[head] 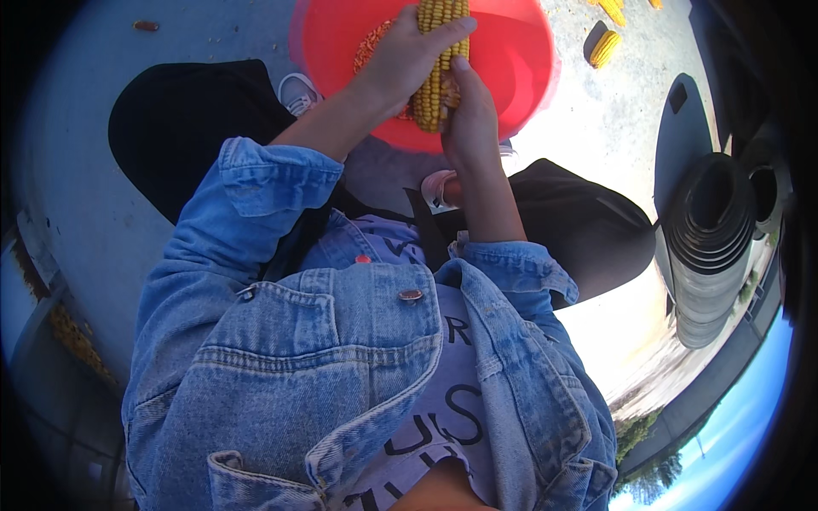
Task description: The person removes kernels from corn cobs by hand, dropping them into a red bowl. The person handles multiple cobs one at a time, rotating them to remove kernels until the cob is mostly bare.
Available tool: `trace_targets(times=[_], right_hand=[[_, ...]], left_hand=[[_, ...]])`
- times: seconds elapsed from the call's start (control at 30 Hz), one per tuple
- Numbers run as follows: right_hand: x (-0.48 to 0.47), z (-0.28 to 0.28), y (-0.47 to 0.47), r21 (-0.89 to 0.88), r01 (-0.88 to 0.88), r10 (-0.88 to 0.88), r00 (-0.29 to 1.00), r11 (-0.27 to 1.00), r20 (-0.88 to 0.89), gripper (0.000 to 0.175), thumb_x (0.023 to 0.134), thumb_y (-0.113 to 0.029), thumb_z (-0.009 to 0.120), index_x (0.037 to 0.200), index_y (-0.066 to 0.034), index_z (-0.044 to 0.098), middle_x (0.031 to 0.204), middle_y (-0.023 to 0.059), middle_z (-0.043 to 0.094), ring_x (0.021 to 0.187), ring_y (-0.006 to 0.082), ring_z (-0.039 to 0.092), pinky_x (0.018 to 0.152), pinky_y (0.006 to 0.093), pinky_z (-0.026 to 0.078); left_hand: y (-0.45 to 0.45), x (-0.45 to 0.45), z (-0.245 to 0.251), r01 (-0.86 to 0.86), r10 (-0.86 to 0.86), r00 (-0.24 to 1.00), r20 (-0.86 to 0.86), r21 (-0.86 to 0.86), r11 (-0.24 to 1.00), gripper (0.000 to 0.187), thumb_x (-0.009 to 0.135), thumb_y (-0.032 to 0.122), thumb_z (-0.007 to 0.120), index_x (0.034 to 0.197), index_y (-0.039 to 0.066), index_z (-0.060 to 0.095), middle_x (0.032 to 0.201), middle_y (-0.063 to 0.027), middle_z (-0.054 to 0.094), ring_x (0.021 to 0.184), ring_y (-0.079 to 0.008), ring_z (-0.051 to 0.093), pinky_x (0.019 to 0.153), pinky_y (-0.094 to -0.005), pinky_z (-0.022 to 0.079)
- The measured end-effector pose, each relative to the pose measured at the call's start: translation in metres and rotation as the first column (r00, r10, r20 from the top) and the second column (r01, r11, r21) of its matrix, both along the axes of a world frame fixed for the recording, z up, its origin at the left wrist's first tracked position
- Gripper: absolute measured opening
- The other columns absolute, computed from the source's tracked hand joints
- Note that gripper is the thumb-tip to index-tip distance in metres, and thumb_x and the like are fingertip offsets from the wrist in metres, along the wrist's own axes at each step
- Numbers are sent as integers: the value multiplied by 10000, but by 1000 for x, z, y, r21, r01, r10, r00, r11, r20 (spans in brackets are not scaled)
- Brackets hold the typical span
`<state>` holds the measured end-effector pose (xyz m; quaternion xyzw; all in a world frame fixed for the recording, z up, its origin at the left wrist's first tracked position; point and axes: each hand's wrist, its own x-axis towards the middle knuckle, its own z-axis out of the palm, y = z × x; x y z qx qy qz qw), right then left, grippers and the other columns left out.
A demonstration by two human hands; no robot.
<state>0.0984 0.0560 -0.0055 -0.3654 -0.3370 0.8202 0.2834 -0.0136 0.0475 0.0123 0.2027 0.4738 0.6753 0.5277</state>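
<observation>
An ear of dried yellow corn (429, 102) is held upright over a red plastic basin (517, 76). My left hand (397, 64) wraps its upper left side, with the thumb laid across the kernels. My right hand (474, 112) grips the lower right side, its thumb pressed against the ear. Near that thumb, a patch at the lower end shows pale cob where kernels are gone. Loose orange kernels (369, 48) lie in the left part of the basin, partly hidden by my left hand and forearm.
On the concrete ground at the upper right lies another corn ear (604, 50), with more ears (612, 11) beyond it. A dark cob piece (146, 26) rests at the upper left. My bent knees flank the basin. Large ribbed cylinders (712, 211) stand at the right.
</observation>
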Motion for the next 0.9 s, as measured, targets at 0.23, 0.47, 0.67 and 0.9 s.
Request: trace_targets(times=[0.23, 0.47, 0.67, 0.9], right_hand=[[0, -9, 0, -68, 11, -10, 1000, 998, 15, 417, 985, -331, 475, 1198, 27, 499, 1025, 122, 628, 879, 185, 658, 775, 319, 551], [-3, -8, -3, 74, 0, 1, 1000, 997, -15, 391, 972, -317, 580, 1173, 10, 508, 967, 81, 618, 820, 140, 638, 677, 271, 531], [-3, -11, 0, 81, -44, 45, 999, 996, -14, 409, 1005, -326, 516, 1220, 21, 500, 1008, 75, 601, 858, 117, 585, 735, 255, 487], [-3, -44, 7, 87, -66, 71, 996, 994, -57, 400, 1016, -340, 478, 1201, 13, 513, 956, 87, 624, 795, 133, 604, 694, 275, 500]], left_hand=[[1, -3, -1, -1, 2, 1000, 24, -64, 998, 368, 954, 190, 601, 1252, 11, 476, 1021, -74, 580, 876, -129, 583, 745, -267, 503], [-4, -1, -2, 14, -28, 996, -83, -170, 985, 412, 919, 265, 654, 1198, 23, 471, 1012, -58, 555, 886, -111, 579, 733, -270, 509], [0, -4, -11, -16, 3, 998, -57, -220, 975, 422, 935, 277, 628, 1220, 10, 469, 1010, -61, 556, 903, -126, 578, 751, -272, 492], [1, -11, -39, -15, -44, 968, -246, -232, 973, 443, 933, 309, 624, 1220, 4, 478, 1068, -96, 569, 962, -184, 576, 828, -331, 477]])
